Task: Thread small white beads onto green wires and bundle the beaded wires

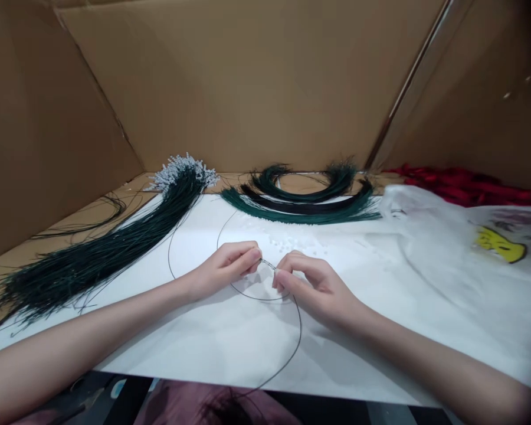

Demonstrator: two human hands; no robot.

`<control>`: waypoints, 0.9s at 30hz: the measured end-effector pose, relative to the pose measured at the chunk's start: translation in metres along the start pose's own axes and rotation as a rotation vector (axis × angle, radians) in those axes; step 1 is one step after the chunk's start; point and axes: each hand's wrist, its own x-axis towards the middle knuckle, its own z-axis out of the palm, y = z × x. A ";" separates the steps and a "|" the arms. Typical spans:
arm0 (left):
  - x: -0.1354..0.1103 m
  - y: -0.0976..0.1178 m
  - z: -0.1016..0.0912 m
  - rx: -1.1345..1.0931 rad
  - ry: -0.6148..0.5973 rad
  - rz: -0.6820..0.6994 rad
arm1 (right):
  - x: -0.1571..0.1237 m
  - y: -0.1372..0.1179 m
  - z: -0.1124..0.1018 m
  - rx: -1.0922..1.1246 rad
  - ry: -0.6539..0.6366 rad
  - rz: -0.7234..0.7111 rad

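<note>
My left hand (230, 267) and my right hand (307, 282) rest on a white sheet (221, 336), their fingertips pinched together and almost meeting. Between them runs a short stretch of thin dark green cord (297, 330) with a small clear piece (268, 264) at the pinch point. The cord loops around behind my left hand and trails down past my right wrist to the near edge. Small clear beads (287, 236) lie scattered just beyond my hands.
A long bundle of dark green cords with clear tips (115, 242) lies at the left. A curved bundle of green cords (305, 203) sits at the back. A clear plastic bag (460, 236) and red cords (460, 183) are at the right. Cardboard walls (248, 77) surround the surface.
</note>
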 end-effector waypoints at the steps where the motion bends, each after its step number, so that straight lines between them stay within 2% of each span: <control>1: 0.001 -0.001 -0.001 -0.026 0.002 -0.007 | 0.001 -0.001 0.001 0.017 0.009 0.013; 5: 0.007 -0.004 -0.010 -0.136 0.017 0.077 | 0.010 -0.010 0.004 0.155 0.074 0.043; 9: 0.014 0.000 -0.022 -0.295 -0.131 0.206 | 0.038 -0.030 0.006 0.259 0.222 -0.035; 11: 0.014 0.009 -0.029 -0.342 -0.168 0.213 | 0.057 -0.043 0.005 0.259 0.306 -0.080; 13: 0.011 0.023 -0.037 -0.349 -0.204 0.164 | 0.078 -0.058 0.004 0.258 0.385 -0.128; 17: -0.001 0.059 -0.059 -0.343 -0.296 0.087 | 0.125 -0.093 0.002 0.297 0.409 -0.155; 19: -0.008 0.074 -0.072 -0.295 -0.287 0.093 | 0.149 -0.112 0.002 0.366 0.421 -0.119; 22: -0.020 0.091 -0.094 -0.236 -0.207 0.088 | 0.180 -0.141 0.001 0.452 0.432 -0.107; 27: -0.042 0.105 -0.127 -0.316 -0.080 0.102 | 0.209 -0.189 0.004 0.608 0.443 -0.035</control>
